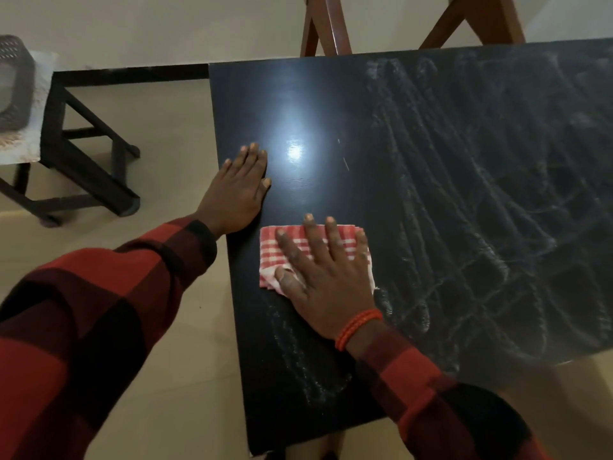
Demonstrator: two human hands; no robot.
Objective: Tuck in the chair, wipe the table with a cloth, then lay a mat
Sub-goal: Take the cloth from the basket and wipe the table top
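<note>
Cloth point(300, 249), red-and-white check, folded, lies flat on table point(331, 127) near its left edge. Right hand point(323, 275) presses it, fingers point(331, 240) spread and extended. Left hand point(237, 190) flat on bare tabletop just beside, fingers together. Dusty streaks cover the right side.

- Black frame stand point(89, 161): open crossbars, rounded feet, standing on the floor to the left of the fingers point(253, 154) of the left hand point(235, 194), apart from them.
- Dark perforated basket point(13, 84): at the picture's far left edge, beyond the stand from the fingers; partly cut off.
- White speckled sheet point(38, 127): under the basket.
- Beige floor point(172, 127): smooth, running between stand and fingers.
</note>
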